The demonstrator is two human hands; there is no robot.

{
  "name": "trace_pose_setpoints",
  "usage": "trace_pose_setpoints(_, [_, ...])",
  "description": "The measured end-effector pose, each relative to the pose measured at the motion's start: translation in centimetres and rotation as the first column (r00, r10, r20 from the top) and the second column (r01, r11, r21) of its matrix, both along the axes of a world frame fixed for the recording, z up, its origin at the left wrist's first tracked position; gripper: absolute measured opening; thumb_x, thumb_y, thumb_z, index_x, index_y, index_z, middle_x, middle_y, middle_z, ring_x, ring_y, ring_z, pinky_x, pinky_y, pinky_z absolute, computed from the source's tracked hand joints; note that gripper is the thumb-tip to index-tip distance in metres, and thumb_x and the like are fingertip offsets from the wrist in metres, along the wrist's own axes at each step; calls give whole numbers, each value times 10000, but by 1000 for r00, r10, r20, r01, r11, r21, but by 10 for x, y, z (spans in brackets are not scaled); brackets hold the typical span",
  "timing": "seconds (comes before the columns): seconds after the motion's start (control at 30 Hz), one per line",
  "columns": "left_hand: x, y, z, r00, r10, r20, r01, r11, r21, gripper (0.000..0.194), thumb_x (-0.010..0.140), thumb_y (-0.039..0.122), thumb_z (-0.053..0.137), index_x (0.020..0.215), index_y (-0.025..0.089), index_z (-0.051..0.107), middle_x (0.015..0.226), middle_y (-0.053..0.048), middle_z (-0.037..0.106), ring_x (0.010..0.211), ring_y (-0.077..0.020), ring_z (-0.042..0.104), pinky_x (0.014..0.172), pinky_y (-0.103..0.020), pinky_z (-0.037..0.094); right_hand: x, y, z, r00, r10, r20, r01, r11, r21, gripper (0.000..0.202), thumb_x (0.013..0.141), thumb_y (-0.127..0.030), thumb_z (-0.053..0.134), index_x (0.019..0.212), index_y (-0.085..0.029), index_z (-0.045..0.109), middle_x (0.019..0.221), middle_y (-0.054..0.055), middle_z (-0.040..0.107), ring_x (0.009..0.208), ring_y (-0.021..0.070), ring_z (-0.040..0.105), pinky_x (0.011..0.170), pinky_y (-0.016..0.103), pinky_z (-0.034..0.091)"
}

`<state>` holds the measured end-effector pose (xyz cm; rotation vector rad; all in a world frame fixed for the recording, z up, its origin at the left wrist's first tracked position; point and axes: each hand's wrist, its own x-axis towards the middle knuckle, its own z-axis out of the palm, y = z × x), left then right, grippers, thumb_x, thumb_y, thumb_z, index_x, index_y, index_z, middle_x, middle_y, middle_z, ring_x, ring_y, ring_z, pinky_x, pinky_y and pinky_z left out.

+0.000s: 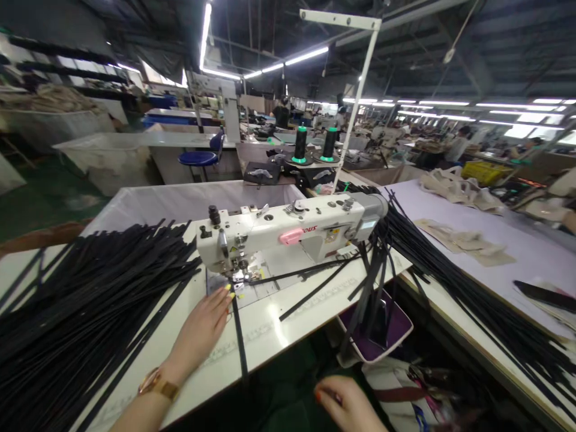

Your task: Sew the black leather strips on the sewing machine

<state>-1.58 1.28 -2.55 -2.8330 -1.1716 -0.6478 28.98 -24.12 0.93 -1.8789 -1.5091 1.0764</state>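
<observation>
A white sewing machine (288, 237) stands on the counter (270, 336). The left hand (202, 327) lies flat on the counter, fingertips beside a black strap (240, 342) that runs from under the needle toward the near edge. The right hand (346, 405) hangs below the edge, holding nothing. A strap pile (85, 306) covers the left side; more straps (454, 282) fan out right. Two spools (315, 144) stand behind.
</observation>
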Motion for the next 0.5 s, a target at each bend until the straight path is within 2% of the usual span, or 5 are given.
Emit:
trace_pose_setpoints(0.07, [-1, 2, -3, 1000, -15, -2, 15, 1000, 11, 437, 948, 353, 413, 1310, 152, 554, 1417, -109, 484, 1301, -298, 449, 1087, -504, 375, 40, -7, 8, 939, -8, 343, -19, 997, 76, 234, 909, -265, 467, 908, -222, 697, 870, 35, 714, 821, 186, 662, 728, 269, 467])
trace_pose_setpoints(0.2, [-2, 4, -6, 1000, -18, -11, 19, 999, 31, 445, 949, 374, 406, 1312, 164, 554, 1414, -111, 487, 1291, -297, 463, 1078, -504, 383, 97, -13, 25, 667, -39, 744, -84, 988, 127, 302, 892, -146, 432, 1112, -238, 617, 1041, 49, 683, 788, 170, 695, 635, 238, 500])
trace_pose_setpoints(0.3, [-2, 2, -4, 1000, -12, -26, 13, 999, 39, 439, 952, 354, 395, 1307, 152, 556, 1418, -111, 483, 1294, -290, 459, 1079, -501, 383, 107, -5, 28, 466, 55, 883, -265, 961, 80, 369, 828, -33, 451, 1108, -212, 611, 1009, 50, 683, 746, 176, 693, 585, 243, 511])
trace_pose_setpoints(0.4, [0, 1, -1, 998, 1, -59, 1, 999, 34, 437, 956, 330, 387, 1306, 131, 556, 1424, -118, 473, 1305, -287, 443, 1085, -495, 377, 100, 5, 20, 318, 208, 925, -468, 883, -37, 374, 785, 26, 457, 1036, -185, 638, 992, 54, 701, 642, 168, 673, 543, 256, 511])
trace_pose_setpoints(0.5, [0, 0, 1, 998, 9, -69, -7, 1000, 18, 440, 955, 326, 391, 1313, 124, 549, 1421, -126, 476, 1308, -292, 438, 1084, -499, 377, 92, 12, -2, 303, 269, 914, -567, 822, -54, 382, 807, 17, 468, 1100, -166, 633, 1207, 109, 659, 674, 166, 688, 573, 267, 531])
